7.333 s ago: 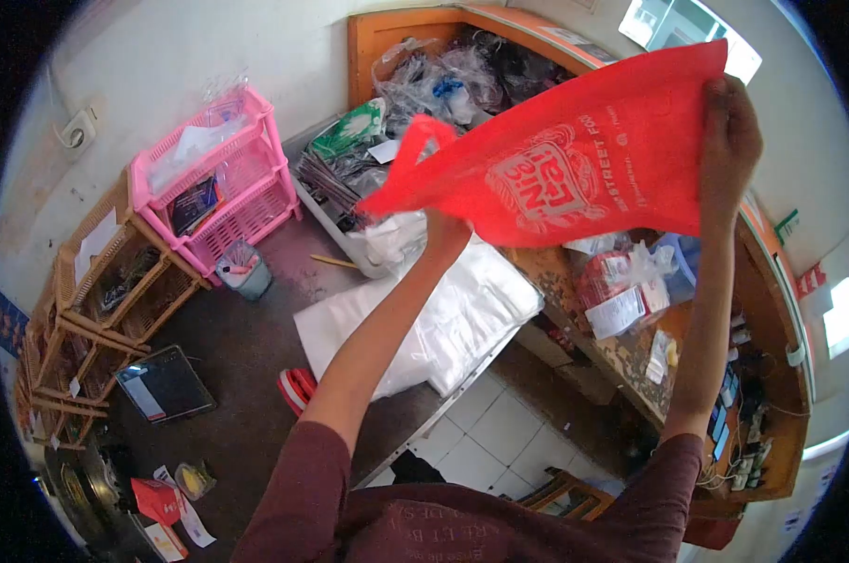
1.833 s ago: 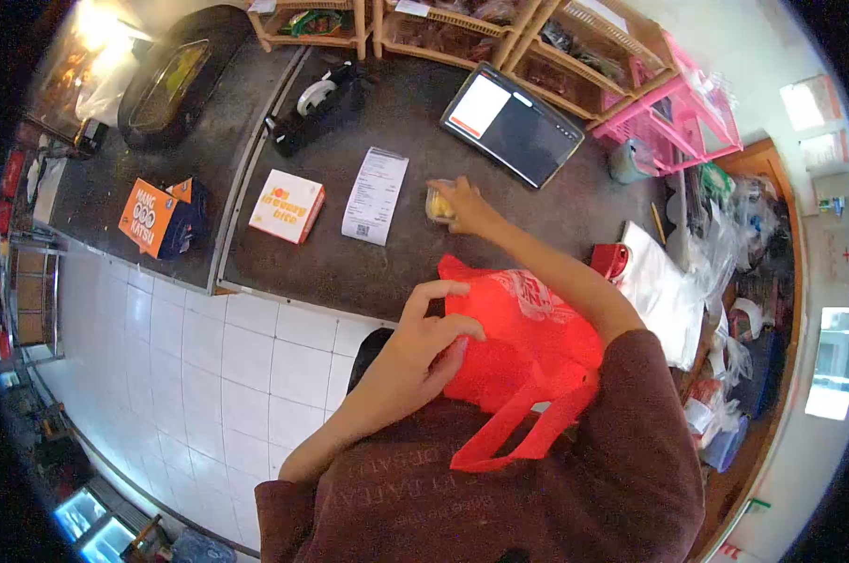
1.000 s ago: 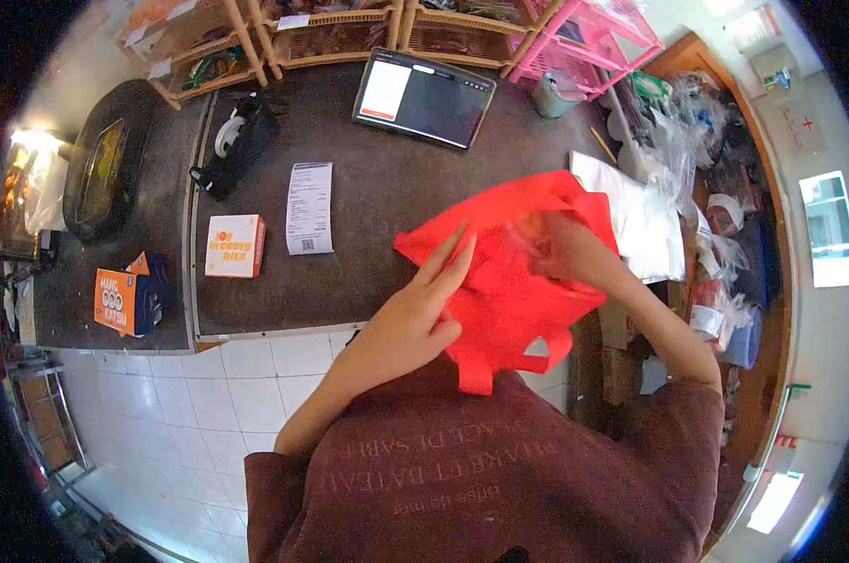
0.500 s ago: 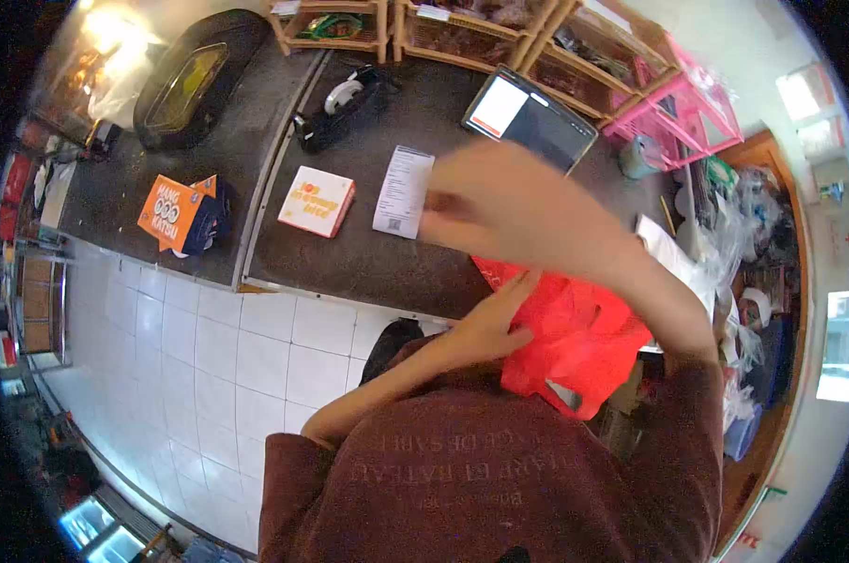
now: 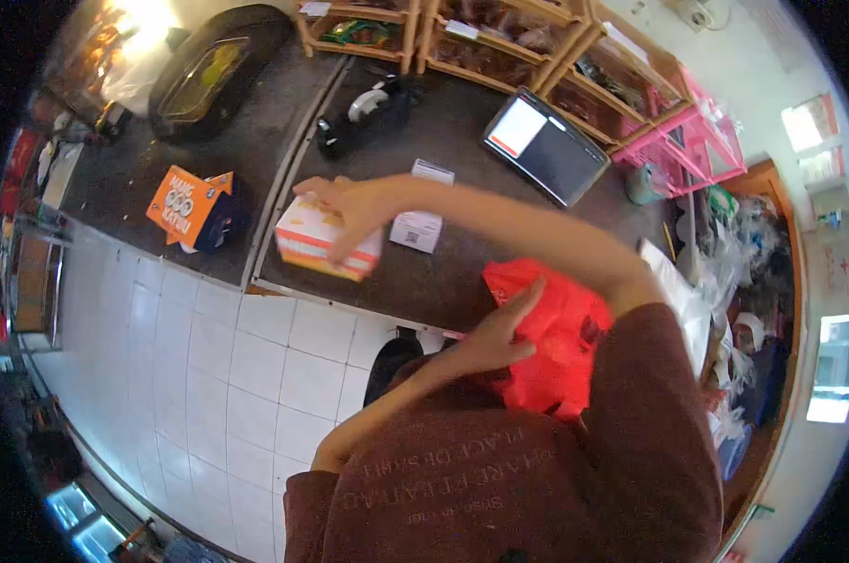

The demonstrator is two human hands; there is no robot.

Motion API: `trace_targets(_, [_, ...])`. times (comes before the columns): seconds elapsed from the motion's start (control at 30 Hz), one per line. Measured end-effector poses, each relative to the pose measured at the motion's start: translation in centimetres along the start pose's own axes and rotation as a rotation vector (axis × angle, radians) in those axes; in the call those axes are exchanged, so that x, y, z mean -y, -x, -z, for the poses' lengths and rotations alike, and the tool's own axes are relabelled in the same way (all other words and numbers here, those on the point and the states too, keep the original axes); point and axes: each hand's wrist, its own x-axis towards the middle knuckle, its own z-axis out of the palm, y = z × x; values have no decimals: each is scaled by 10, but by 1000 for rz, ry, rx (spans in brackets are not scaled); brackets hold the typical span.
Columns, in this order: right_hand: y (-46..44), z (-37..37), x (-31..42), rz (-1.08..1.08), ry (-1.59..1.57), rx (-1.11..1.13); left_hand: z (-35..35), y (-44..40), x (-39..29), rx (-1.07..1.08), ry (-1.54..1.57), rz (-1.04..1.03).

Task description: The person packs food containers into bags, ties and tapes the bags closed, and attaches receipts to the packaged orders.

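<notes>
My right hand (image 5: 354, 216) reaches across the dark counter and grips a small white, orange and yellow cardboard food box (image 5: 326, 246) from above. The box looks tilted and slightly blurred. Close to my body, my left hand (image 5: 500, 338) lies against a red plastic bag (image 5: 560, 338), its fingers stretched and thumb apart. The bag sits at the counter's front edge, and its inside is hidden. Under my right wrist, a printed paper receipt (image 5: 417, 231) lies partly covered. To the left of the held box stands an orange and dark-blue printed box (image 5: 188, 208).
A tablet (image 5: 546, 145) and a black-and-white tape dispenser (image 5: 363, 108) stand on the counter (image 5: 349, 150). Behind are wooden racks (image 5: 500, 47) and a pink basket (image 5: 697, 145). A dark oval container (image 5: 218, 75) is at the far left. Clear plastic bags (image 5: 743, 235) hang at right.
My right hand has moved left from above the red bag and taken hold of the white and orange box. My left hand stays at the bag.
</notes>
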Motion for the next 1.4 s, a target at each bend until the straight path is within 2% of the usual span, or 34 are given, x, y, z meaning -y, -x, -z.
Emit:
trace_targets(0.07, [94, 41, 38, 180, -147, 192, 10, -5, -4, 8, -12, -23])
trace_targets(0.17, [194, 27, 8, 540, -421, 468, 13, -3, 37, 117, 288, 104])
trace_targets(0.2, [221, 13, -8, 515, -535, 538, 21, -5, 23, 107, 210, 84])
trace_targets(0.23, [257, 2, -14, 300, -635, 584, 29, -7, 10, 96, 131, 65])
trace_targets(0.27, [272, -13, -23, 133, -680, 510, 38, -10, -33, 30, -112, -24])
trace_targets(0.3, [287, -27, -31, -32, -738, 425, 36, -12, -45, 25, -135, -25])
trace_targets(0.33, [290, -45, -41, -147, -737, 221, 32, -13, -54, 22, -158, -23])
trace_targets(0.43, [285, -84, -46, -414, -564, -229, 29, -19, -61, 11, -249, 14])
trace_targets(0.57, [246, -115, -54, -618, -271, -389, 30, -27, -74, 24, -308, 48])
trace_targets(0.67, [219, -144, -78, -573, 198, -699, 31, -29, -66, -22, -318, 38])
trace_targets(0.7, [220, -121, -66, -678, 95, -414, 38, -29, -63, -12, -269, 46])
trace_targets(0.8, [226, -109, -92, -713, -200, -60, 40, -25, -73, 10, -279, 32])
trace_targets(0.83, [240, -84, -76, -757, -263, 116, 35, -25, -79, 18, -282, 50])
trace_targets(0.97, [285, -97, -59, -848, 78, -119, 32, -27, -82, 50, -312, 53])
trace_targets(1.03, [294, -88, -30, -892, 189, -107, 28, -30, -85, 67, -329, 38])
trace_targets(1.13, [295, -142, -61, -706, 365, -600, 21, -33, -88, 88, -341, 27])
trace_targets(1.23, [283, -114, -36, -805, -109, -399, 19, -35, -89, 73, -358, 26])
trace_targets(1.3, [248, -112, -42, -835, -96, -398, 16, -34, -90, 56, -358, 45])
trace_targets(1.37, [227, -129, -66, -667, -237, -579, 19, -34, -86, 26, -406, 26])
trace_targets(1.4, [217, -149, -91, -469, -373, -747, 21, -34, -83, 2, -431, 18])
